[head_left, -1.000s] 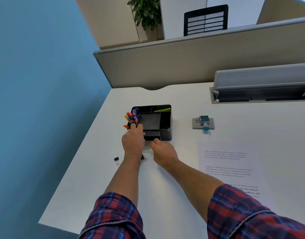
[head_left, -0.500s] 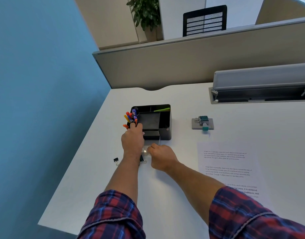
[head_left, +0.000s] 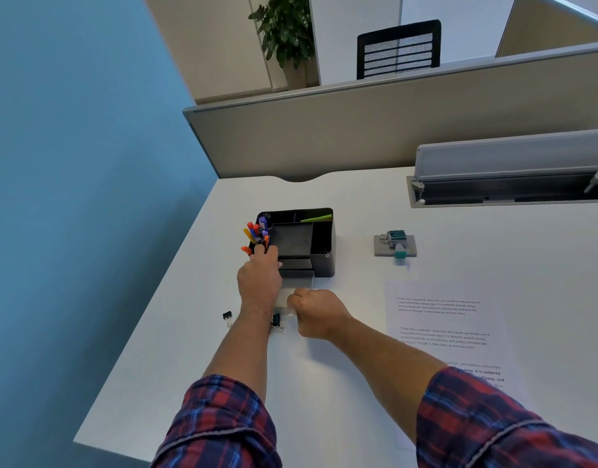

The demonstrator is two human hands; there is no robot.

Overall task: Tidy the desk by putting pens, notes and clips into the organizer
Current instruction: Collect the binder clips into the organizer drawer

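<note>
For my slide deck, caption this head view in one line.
Left hand steadies the pen-filled organizer while the right hand pulls out its clear drawer; binder clips wait.

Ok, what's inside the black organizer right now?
The black organizer holds colourful pens at its left end and a green slip at the back. The left hand hides the near-left part; the middle looks bare.
</note>
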